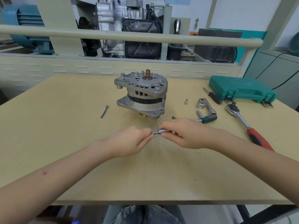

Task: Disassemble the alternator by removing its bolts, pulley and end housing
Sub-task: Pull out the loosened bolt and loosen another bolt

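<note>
Evidently partway through: grey cast-aluminium alternator (141,94) standing on end at centre frame on the pale wooden bench top (64,126), copper-coloured shaft stub (147,73) pointing up, both housing halves still joined around the dark stator band. Long silver through-bolt (103,111) lying loose on the bench just left of the alternator, so at least one bolt out. Brass-coloured disc under the body, probably the pulley still fitted, though mostly hidden. End housing not yet separated; number of bolts remaining cannot be told. Below the alternator, near mid-frame, both hands meeting over the bench. Left hand (129,143) closed narrowly, fingertips pinching the thin end of a small silver bolt-and-socket piece (159,132). Right hand (184,134) curled round the thicker socket end of the same piece, fingers tight, rest of what it grips hidden under the palm. Likely pulling a freed bolt out of the socket. To the right: large chrome socket (201,103), small silver socket (186,101), green-handled sliding bar (208,118), red-handled ratchet wrench (247,126), closed green plastic tool case (241,90) at right edge.
</note>
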`<act>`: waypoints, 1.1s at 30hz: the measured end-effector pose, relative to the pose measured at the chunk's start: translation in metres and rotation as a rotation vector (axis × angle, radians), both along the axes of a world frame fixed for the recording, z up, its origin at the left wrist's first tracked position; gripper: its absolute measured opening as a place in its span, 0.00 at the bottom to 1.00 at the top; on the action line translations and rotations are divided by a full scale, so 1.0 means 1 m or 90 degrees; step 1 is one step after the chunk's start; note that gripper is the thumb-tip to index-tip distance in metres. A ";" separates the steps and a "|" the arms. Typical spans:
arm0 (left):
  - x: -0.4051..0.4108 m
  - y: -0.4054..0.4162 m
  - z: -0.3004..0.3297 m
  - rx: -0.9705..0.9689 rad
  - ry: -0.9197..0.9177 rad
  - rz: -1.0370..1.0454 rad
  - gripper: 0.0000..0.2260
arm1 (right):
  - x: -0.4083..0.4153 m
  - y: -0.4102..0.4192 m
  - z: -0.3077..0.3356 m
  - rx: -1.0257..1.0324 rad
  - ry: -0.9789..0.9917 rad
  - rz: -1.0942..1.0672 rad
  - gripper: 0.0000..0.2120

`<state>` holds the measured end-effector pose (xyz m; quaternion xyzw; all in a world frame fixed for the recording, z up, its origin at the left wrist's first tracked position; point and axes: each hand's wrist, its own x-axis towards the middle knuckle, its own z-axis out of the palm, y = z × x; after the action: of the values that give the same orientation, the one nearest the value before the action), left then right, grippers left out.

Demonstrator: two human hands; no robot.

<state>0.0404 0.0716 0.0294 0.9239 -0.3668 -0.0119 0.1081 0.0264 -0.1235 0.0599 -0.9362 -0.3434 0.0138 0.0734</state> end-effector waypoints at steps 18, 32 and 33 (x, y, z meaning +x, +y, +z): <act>0.005 -0.015 0.000 0.084 -0.142 0.038 0.10 | 0.006 0.016 -0.002 0.086 -0.078 -0.101 0.10; 0.004 -0.011 -0.016 -0.492 0.063 0.213 0.15 | 0.008 0.025 -0.038 0.677 0.356 -0.259 0.15; -0.002 -0.019 -0.019 -0.536 0.102 0.201 0.15 | 0.007 0.035 -0.045 0.702 0.363 -0.245 0.11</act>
<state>0.0389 0.0527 0.0109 0.8405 -0.1846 0.0833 0.5026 0.0331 -0.0886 0.0146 -0.7656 -0.0937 0.0701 0.6326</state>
